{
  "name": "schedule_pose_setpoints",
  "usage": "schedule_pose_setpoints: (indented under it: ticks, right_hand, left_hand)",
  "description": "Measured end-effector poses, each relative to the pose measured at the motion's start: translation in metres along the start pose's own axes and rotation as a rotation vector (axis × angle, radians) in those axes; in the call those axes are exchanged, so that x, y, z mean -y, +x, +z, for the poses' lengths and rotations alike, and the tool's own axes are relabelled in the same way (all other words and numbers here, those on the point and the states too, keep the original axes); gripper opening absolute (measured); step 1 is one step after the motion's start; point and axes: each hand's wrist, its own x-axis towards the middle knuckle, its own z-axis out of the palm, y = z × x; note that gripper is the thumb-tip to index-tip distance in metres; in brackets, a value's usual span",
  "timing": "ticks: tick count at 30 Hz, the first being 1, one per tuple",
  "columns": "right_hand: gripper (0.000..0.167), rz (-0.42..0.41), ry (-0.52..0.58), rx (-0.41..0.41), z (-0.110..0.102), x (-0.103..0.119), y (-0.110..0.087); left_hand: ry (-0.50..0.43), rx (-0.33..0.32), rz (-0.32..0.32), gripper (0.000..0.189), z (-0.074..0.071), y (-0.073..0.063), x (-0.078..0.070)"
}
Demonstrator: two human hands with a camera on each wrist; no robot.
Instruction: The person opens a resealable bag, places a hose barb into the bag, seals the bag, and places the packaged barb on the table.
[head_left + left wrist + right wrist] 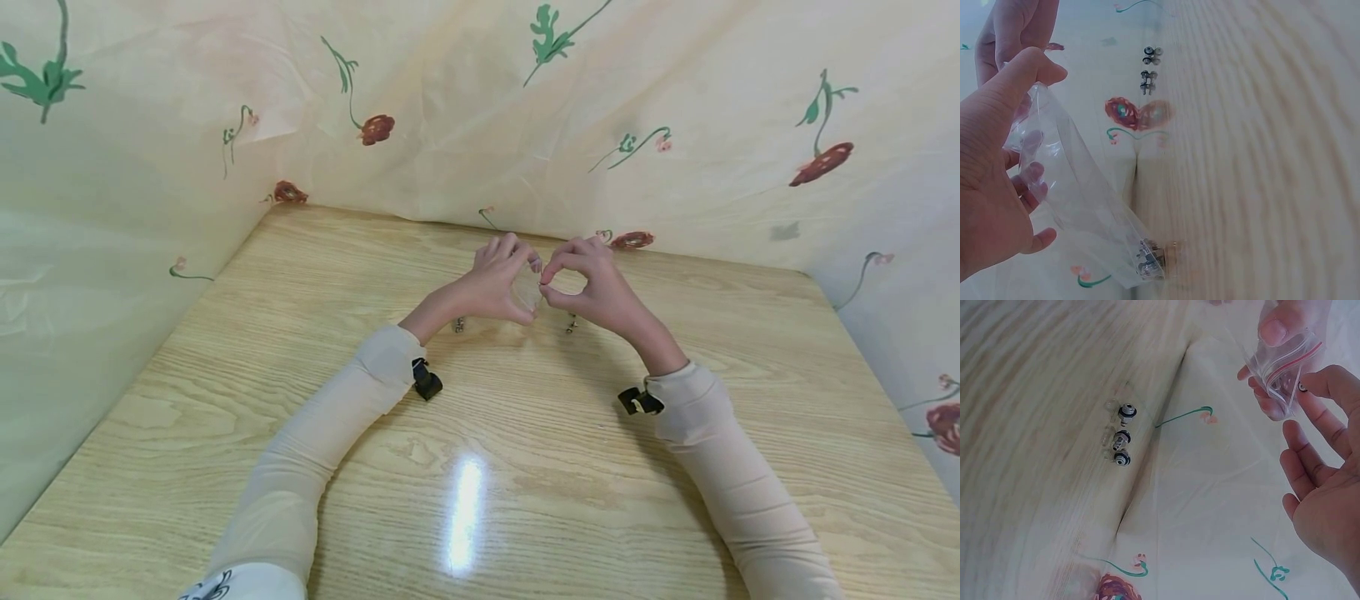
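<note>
My left hand (491, 279) holds a clear zip-lock bag (1085, 181) near its mouth, with the thumb on one side and fingers on the other. Several small metal fittings (1150, 257) lie in the bag's bottom corner, low by the tabletop. At the bag's mouth, which has a red line along its seal, my right hand (596, 283) pinches a small metal fitting (1302, 387) with a dark ring between thumb and forefinger. The fingertips hide most of this piece. More loose metal fittings (1121, 439) rest on the table below the right hand.
The wood-grain table (525, 500) is shiny and reflects a bright light strip. Pale flowered sheeting (450, 100) rises along its back and sides. A black strap (426, 379) hangs at the left cuff, another black strap (640, 402) at the right cuff.
</note>
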Motion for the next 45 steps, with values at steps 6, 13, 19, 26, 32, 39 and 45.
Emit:
schedule_pose_setpoints:
  ticks: [6, 13, 19, 26, 32, 39, 45]
  right_hand:
    - [0.008, 0.016, -0.009, 0.003, 0.001, 0.001, 0.0]
    - [0.008, 0.004, -0.022, -0.007, 0.005, 0.0, 0.001]
    - [0.014, -0.009, -0.015, -0.033, 0.005, 0.001, 0.001]
    - [0.014, -0.024, -0.009, -0.047, 0.004, 0.001, 0.001]
    - [0.013, -0.034, -0.009, -0.049, 0.003, 0.001, 0.002]
    - [0.012, -0.019, 0.007, -0.043, -0.002, 0.001, 0.002]
    - [0.012, -0.006, -0.012, -0.037, -0.006, -0.004, -0.002]
  left_hand:
    - [0.004, 0.005, 0.001, 0.065, -0.001, 0.0, 0.0]
    - [0.01, 0.005, 0.002, 0.062, -0.001, 0.0, 0.0]
    - [0.019, 0.004, 0.007, 0.06, -0.001, 0.0, 0.0]
    - [0.013, 0.003, 0.005, 0.061, 0.0, 0.001, 0.001]
    - [0.017, 0.001, 0.003, 0.059, 0.001, 0.001, 0.001]
    - [-0.002, -0.003, 0.002, 0.06, 0.0, 0.001, 0.001]
    - [0.005, -0.003, -0.002, 0.062, 0.001, 0.001, 0.002]
